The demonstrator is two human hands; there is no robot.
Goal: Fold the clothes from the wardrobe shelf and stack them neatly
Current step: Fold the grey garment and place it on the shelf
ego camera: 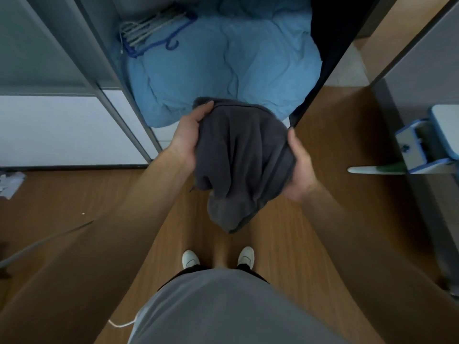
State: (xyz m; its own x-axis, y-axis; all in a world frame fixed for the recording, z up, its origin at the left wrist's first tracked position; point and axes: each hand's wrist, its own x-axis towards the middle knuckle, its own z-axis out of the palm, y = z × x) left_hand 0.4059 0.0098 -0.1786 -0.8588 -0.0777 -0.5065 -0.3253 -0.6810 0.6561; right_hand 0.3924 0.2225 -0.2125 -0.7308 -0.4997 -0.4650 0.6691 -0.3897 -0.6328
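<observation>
A dark grey garment (238,157) hangs crumpled between both hands, in front of the open wardrobe. My left hand (190,136) grips its upper left edge, thumb over the top fold. My right hand (299,167) clasps its right side lower down. The garment's bottom end droops toward the floor above my feet. Behind it, a bulky light blue quilt (223,68) fills the wardrobe shelf.
A bundle of hangers (154,31), white ones and a blue one, lies on the quilt at the back left. The wardrobe's grey frame (119,90) stands to the left and a dark panel (327,55) to the right. A blue-and-white mop head (422,145) sits at right on the wooden floor (74,194).
</observation>
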